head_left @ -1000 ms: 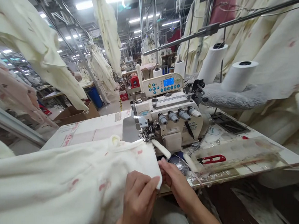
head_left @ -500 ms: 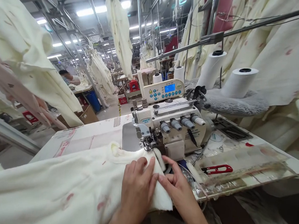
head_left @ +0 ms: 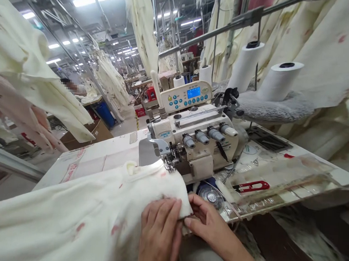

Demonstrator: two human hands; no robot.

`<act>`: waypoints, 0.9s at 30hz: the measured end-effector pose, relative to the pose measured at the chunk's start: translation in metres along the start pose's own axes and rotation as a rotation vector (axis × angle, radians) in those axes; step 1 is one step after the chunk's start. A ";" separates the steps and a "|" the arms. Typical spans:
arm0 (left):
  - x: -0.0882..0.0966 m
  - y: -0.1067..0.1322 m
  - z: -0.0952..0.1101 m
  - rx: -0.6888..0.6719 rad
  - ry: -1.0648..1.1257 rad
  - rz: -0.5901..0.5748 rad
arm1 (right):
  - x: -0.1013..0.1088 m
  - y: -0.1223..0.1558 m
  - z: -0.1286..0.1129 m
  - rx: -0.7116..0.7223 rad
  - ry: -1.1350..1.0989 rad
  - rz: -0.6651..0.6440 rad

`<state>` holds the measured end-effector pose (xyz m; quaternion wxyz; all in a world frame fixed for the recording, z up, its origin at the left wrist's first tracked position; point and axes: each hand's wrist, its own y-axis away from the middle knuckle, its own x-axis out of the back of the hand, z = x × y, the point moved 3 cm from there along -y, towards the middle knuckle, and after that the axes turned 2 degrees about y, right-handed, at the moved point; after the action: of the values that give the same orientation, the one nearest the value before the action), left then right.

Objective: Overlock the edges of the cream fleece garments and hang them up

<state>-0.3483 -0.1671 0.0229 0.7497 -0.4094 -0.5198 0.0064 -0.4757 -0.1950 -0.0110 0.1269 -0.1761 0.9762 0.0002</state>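
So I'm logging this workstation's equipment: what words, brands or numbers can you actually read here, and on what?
"JACK": blue brand lettering on the front of the sewing machine.
Blue display on the control panel: a figure shows, too blurred to read; the button markings are too small.
Red print on the table at left: too blurred to read.
Round sticker right of the machine: unreadable.

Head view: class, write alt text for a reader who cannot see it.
Two bare hands, left hand and right hand, pinch the edge of cream fabric in front of an overlock sewing machine. Red thread snips lie on the table to the right.
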 end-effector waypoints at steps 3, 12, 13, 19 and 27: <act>-0.004 0.000 0.001 0.010 0.034 0.049 | -0.001 0.005 0.000 0.030 0.153 0.125; 0.008 -0.005 0.008 -0.058 0.029 0.177 | 0.007 0.019 -0.008 0.178 0.400 0.161; 0.009 -0.006 0.008 -0.059 0.023 0.183 | 0.009 0.020 -0.010 0.278 0.526 0.194; 0.003 -0.007 0.009 -0.003 -0.001 0.178 | 0.007 0.014 -0.026 0.869 1.067 0.251; -0.002 -0.003 -0.013 -0.103 -0.239 -0.072 | 0.010 0.014 -0.027 0.973 1.042 0.308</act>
<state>-0.3402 -0.1776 0.0212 0.6602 -0.4247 -0.6194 0.0012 -0.4961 -0.1865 0.0121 -0.2919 0.0625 0.8131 -0.4998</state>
